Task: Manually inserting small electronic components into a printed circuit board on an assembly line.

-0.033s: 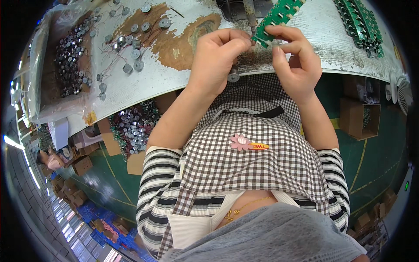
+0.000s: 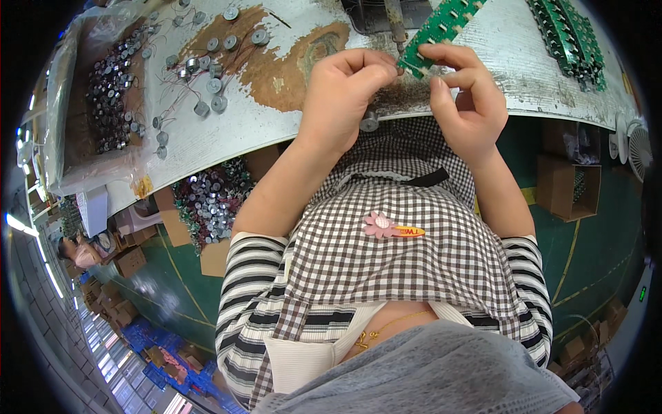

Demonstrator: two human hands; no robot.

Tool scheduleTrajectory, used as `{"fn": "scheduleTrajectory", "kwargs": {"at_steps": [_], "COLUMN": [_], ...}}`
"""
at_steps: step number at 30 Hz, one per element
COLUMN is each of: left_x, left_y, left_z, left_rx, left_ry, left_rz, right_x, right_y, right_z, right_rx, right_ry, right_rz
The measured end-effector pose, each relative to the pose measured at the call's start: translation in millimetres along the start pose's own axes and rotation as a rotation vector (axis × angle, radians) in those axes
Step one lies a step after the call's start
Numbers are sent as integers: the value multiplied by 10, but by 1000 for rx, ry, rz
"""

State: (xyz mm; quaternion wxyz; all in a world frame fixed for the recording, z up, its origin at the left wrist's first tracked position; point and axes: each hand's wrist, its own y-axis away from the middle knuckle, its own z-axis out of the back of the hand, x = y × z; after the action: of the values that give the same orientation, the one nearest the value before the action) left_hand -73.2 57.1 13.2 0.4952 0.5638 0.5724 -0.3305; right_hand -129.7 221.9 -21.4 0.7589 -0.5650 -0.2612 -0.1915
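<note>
Green board (image 2: 445,24) slants over the table (image 2: 538,90), lower end grasped by my right hand (image 2: 470,96), presumably to steady it. My left hand (image 2: 345,90) pinches beside it, contents hidden; a motor (image 2: 369,123) shows just below.

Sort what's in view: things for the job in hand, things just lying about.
Job in hand:
green circuit board, touched by the right hand
silver motor below the left hand
likely the loose motors, stacked boards

Apparently just lying about:
white fan
thin dark stick
</note>
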Motion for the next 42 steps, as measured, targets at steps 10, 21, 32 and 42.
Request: {"fn": "scheduleTrajectory", "kwargs": {"at_steps": [10, 21, 32, 42], "left_x": [47, 21, 35, -6], "left_y": [32, 1, -5, -64], "left_z": [51, 44, 31, 27], "left_rx": [46, 32, 43, 29], "left_ry": [-127, -131, -133, -136], "left_rz": [-32, -93, -160, -127], "right_x": [93, 33, 11, -12], "right_y": [130, 47, 100, 25], "right_z": [17, -28, -18, -59], "right_rx": [-4, -21, -42, -34], "right_ry": [-94, -70, -58, -66], "right_rz": [-251, -111, -102, -83]}}
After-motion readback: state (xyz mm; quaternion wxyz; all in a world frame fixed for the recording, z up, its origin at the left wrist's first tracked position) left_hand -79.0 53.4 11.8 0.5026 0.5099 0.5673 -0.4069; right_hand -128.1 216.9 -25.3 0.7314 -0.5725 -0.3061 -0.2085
